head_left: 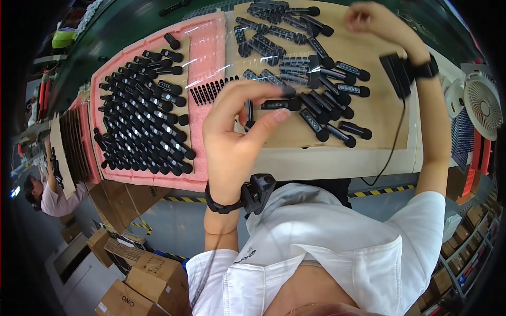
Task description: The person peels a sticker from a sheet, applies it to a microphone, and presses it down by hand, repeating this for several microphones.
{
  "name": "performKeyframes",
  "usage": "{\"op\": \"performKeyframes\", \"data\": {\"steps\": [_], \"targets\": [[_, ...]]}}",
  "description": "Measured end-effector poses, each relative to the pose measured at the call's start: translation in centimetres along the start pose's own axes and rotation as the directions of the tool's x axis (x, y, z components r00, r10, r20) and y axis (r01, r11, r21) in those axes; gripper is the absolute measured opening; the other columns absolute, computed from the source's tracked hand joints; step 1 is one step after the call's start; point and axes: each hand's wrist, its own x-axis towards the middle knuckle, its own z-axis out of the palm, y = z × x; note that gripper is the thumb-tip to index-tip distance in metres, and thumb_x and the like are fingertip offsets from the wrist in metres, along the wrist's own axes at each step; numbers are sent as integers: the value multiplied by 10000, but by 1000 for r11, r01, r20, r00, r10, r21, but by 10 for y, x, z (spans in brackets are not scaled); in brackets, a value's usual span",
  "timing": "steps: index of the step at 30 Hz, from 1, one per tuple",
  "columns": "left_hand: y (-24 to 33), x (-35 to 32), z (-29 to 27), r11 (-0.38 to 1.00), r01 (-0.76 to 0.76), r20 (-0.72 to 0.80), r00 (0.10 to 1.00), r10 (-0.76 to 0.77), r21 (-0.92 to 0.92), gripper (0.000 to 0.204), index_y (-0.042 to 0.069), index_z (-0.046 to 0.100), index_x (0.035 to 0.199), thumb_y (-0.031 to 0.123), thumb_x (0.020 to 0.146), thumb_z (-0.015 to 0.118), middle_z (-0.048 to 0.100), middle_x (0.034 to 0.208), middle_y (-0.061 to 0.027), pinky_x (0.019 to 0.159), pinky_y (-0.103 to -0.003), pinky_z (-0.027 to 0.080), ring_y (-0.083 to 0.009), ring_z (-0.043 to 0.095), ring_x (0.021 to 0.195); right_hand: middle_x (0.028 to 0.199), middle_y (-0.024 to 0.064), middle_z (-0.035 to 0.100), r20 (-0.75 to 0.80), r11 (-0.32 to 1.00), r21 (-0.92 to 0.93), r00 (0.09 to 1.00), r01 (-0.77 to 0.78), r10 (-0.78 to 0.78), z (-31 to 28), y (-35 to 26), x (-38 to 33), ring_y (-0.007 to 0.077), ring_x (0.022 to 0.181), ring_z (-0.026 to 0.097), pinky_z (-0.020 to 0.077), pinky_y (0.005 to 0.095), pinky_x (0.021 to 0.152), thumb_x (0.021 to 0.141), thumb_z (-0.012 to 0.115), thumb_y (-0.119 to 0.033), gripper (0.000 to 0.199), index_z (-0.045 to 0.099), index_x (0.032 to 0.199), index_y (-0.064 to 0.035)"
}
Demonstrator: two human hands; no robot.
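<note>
My left hand (232,124) reaches over the middle of the table, thumb and index finger curled around a small black wireless microphone (275,104) with a round foam head. A dark cover sits on the index fingertip. Just right of these fingers, several similar microphones (319,105) lie loose on brown cardboard (385,124). My right hand (369,21) is raised over the far right of the cardboard, smeared by motion, so its fingers cannot be read. Clear plastic film (263,47) covers part of the farther microphones.
At the left, a pink foam sheet (142,45) bears dense rows of microphones (145,116). A row of small black pieces (213,91) lies beside them. A white fan (482,105) stands at the right. Cardboard boxes (153,274) rest on the floor; another person (52,197) is at far left.
</note>
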Motion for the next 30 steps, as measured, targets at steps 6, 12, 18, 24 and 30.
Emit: {"op": "performKeyframes", "data": {"steps": [6,12,18,24,30], "targets": [[10,1,10,887,24,-23,999,-39,-461,748,42,270,1309,-102,657,607,567,853,-103,653,-220,430,-118,516,731,714,57,536,195,976,-20,956,-217,217,35,-65,-48,123,668,504,392,238,585,732,600,-80,156,526,852,-12],[14,-11,2,911,-66,-77,996,37,-407,875,26,110,1348,-150,637,589,569,738,-93,618,-216,456,-119,531,635,715,83,513,-12,987,-70,990,-143,143,48,-79,-62,196,671,506,406,280,597,710,596,-40,183,523,877,-16],[20,-17,0,916,-70,-110,993,29,-394,864,-12,121,1337,-167,622,580,557,652,-61,619,-220,460,-115,531,603,845,105,522,-236,956,-289,972,-56,-15,60,-85,-77,239,703,541,424,308,618,717,583,-12,249,516,956,-32],[35,-22,4,860,-35,-122,992,-32,-509,813,-63,153,1318,-131,622,567,549,631,-39,619,-194,427,-101,518,599,947,107,541,-356,992,112,930,-55,91,54,-99,-87,193,798,584,457,263,665,760,561,5,273,489,1023,-14],[45,-17,16,798,35,-66,994,-93,-602,787,-88,179,1304,-92,619,566,546,623,-23,644,-170,393,-85,500,587,957,126,556,-435,482,839,842,251,319,58,-177,-102,192,817,593,490,247,702,787,532,44,204,514,991,51]]}}
